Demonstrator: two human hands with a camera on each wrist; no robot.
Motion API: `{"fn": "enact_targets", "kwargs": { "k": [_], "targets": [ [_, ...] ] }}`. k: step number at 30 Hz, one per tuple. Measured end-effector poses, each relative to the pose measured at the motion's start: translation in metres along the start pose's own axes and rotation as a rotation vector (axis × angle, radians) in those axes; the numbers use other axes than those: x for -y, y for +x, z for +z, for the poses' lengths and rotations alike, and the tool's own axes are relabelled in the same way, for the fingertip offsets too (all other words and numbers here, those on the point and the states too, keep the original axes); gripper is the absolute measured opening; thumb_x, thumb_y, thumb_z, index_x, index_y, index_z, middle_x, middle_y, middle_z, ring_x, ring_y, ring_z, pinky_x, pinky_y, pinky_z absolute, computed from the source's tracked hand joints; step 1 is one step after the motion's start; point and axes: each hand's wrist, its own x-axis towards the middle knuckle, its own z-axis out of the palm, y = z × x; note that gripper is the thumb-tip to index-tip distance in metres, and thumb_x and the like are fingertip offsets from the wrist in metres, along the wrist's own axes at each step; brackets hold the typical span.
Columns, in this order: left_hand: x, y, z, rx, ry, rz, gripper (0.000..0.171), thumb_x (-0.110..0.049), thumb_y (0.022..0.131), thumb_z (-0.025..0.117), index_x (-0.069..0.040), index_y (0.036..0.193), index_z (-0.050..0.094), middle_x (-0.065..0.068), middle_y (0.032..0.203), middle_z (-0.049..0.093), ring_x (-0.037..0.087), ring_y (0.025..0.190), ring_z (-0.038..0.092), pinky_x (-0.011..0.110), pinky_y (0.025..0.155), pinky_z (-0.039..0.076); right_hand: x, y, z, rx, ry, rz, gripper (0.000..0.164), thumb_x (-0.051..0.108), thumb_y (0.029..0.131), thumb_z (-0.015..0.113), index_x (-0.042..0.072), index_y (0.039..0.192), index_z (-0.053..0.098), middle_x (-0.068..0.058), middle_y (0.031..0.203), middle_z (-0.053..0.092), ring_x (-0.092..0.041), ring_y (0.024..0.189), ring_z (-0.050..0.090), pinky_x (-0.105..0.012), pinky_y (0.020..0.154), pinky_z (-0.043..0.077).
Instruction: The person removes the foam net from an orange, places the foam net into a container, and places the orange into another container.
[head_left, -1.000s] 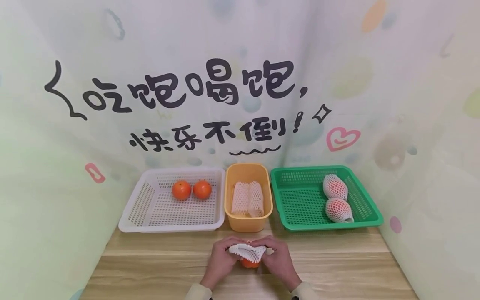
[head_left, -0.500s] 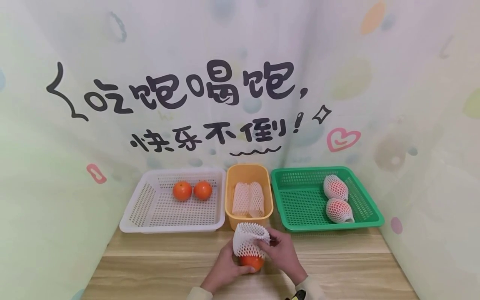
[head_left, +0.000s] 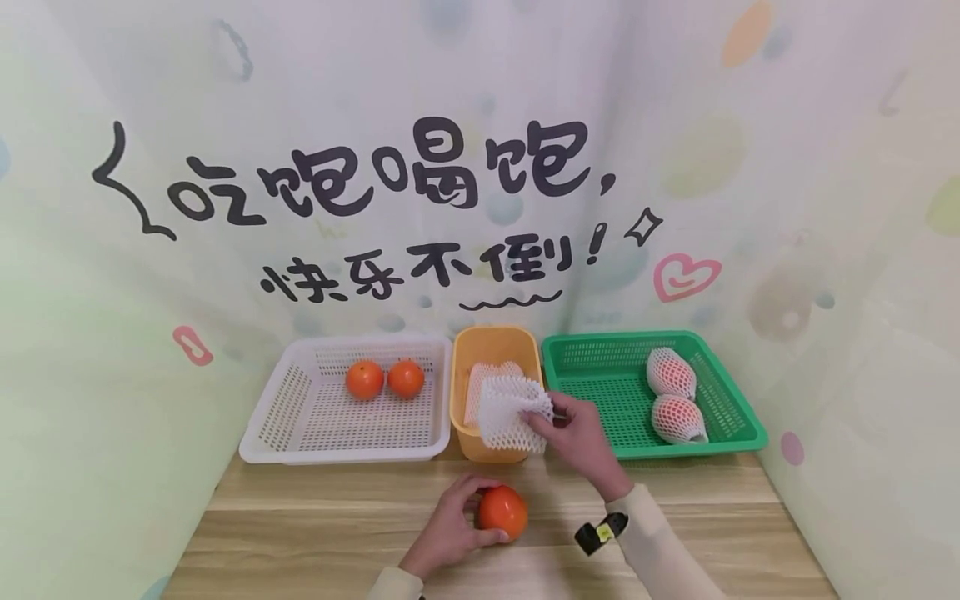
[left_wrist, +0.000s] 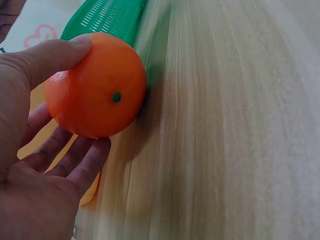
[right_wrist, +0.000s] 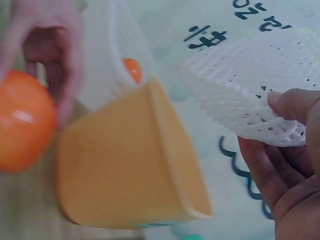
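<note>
- Your left hand (head_left: 450, 527) grips the orange fruit (head_left: 503, 512) at the yellow bin's (head_left: 474, 447) six o'clock.
- Your right hand (head_left: 576, 435) pinches the foam net (head_left: 510, 410); only right wrist shows its gap from the rim (right_wrist: 167, 145).

On the pale backdrop (head_left: 480, 75) before you, you read two lines of black Chinese lettering: the upper line (head_left: 446, 162), "吃饱喝饱,", and the lower line (head_left: 439, 260), "快乐不倒!", with a wavy line (head_left: 510, 304) under its end. Rightward, you see a four-pointed star (head_left: 644, 227) and a pink heart (head_left: 686, 278), both outlined.
</note>
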Motion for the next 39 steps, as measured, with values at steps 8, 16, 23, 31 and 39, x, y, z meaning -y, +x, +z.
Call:
{"fn": "enact_targets", "kwargs": {
  "k": [8, 16, 23, 31, 39],
  "targets": [
    [0.001, 0.001, -0.001, 0.002, -0.007, 0.035, 0.067, -0.026, 0.064, 0.086, -0.015, 0.122, 0.056, -0.001, 0.12, 0.053, 0.016, 0.106, 0.055, 0.03, 0.083, 0.053, 0.01, 0.044, -0.017, 0.068, -0.232, -0.072, 0.014, 0.03, 0.084, 0.07, 0.023, 0.095, 0.067, 0.008, 0.078, 0.063, -0.011, 0.065, 0.055, -0.023, 0.052, 0.05],
    [-0.001, 0.001, -0.002, 0.007, -0.002, 0.016, 0.066, -0.026, 0.064, 0.086, -0.015, 0.122, 0.056, -0.002, 0.121, 0.053, 0.014, 0.107, 0.055, 0.03, 0.083, 0.053, 0.01, 0.072, -0.011, 0.276, -0.438, -0.083, 0.007, 0.026, 0.085, 0.068, 0.02, 0.089, 0.066, 0.008, 0.069, 0.057, -0.01, 0.06, 0.05, -0.022, 0.05, 0.044],
    [-0.001, 0.001, -0.002, 0.01, -0.009, 0.025, 0.068, -0.026, 0.065, 0.086, -0.012, 0.124, 0.056, -0.001, 0.121, 0.053, 0.016, 0.107, 0.055, 0.03, 0.082, 0.053, 0.009, 0.086, 0.001, 0.44, -0.62, -0.109, 0.007, 0.021, 0.084, 0.07, 0.018, 0.079, 0.065, 0.009, 0.067, 0.058, -0.007, 0.056, 0.049, -0.021, 0.051, 0.043],
    [-0.001, 0.002, -0.003, 0.028, -0.004, -0.023, 0.066, -0.03, 0.065, 0.085, -0.023, 0.123, 0.055, -0.004, 0.121, 0.052, 0.014, 0.108, 0.054, 0.03, 0.084, 0.052, 0.004, 0.086, 0.014, 0.586, -0.818, -0.143, 0.006, 0.02, 0.082, 0.07, 0.016, 0.086, 0.067, 0.008, 0.068, 0.058, -0.009, 0.058, 0.049, -0.021, 0.054, 0.043],
    [-0.001, 0.001, -0.003, 0.039, -0.008, -0.062, 0.065, -0.032, 0.066, 0.085, -0.021, 0.123, 0.055, -0.006, 0.119, 0.052, 0.014, 0.108, 0.053, 0.031, 0.086, 0.052, 0.003, 0.078, 0.017, 0.625, -0.807, -0.112, 0.023, 0.026, 0.076, 0.076, 0.015, 0.094, 0.068, 0.004, 0.088, 0.068, -0.008, 0.07, 0.057, -0.026, 0.065, 0.05]
  ]
}}
